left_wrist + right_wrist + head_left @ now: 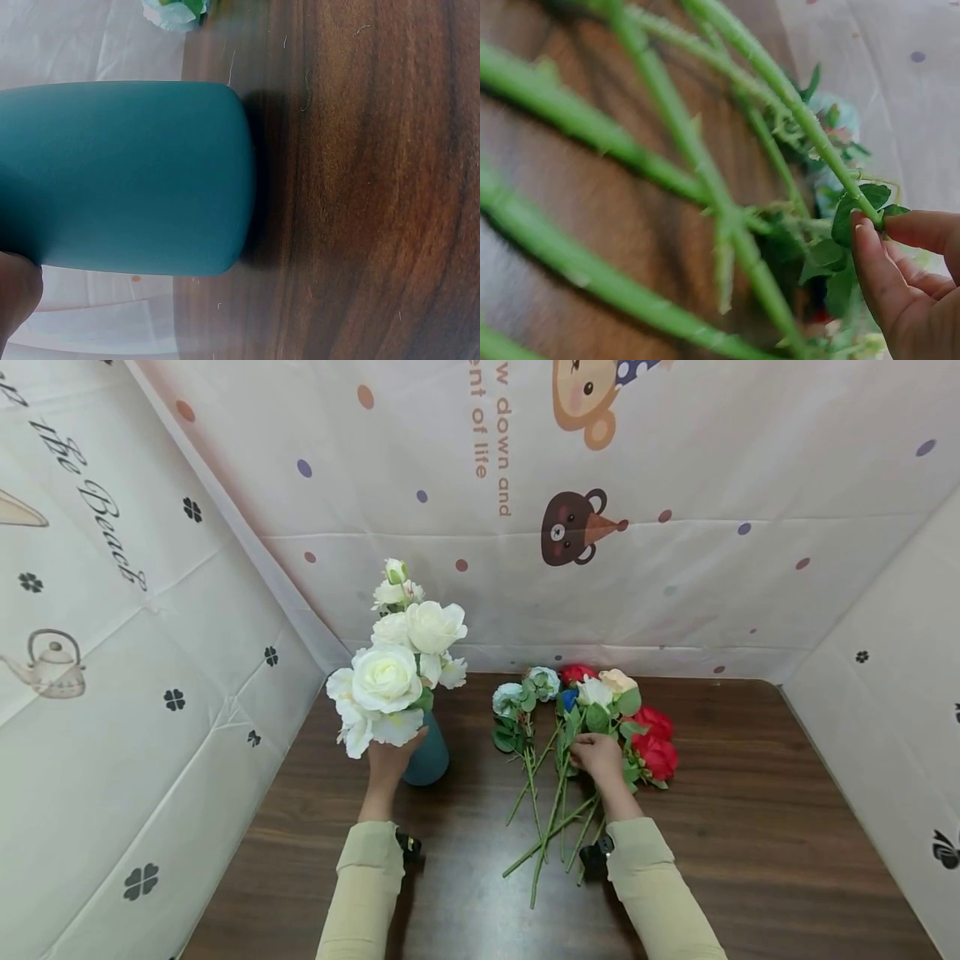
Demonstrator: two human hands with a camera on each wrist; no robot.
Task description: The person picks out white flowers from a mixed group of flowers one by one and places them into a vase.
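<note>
A teal vase (429, 758) stands on the left part of the table with large white flowers (386, 678) in its top. My left hand (393, 753) grips the vase near its neck, partly hidden under the petals. One fingertip (19, 289) shows against the vase wall in the left wrist view. To the right, my right hand (600, 758) reaches into a loose pile of artificial flowers. Its thumb and forefinger pinch a thin green stem (810, 124) beside some small leaves. Which bloom that stem bears, I cannot tell.
Pale blue flowers (507, 699) lie at the pile's left, red ones (656, 753) at its right, with a white rose (595, 692) and a peach one (618, 681) between. Several crossing stems point toward the front of the brown table (750, 827). Printed cloth (420, 443) walls the table's back and sides.
</note>
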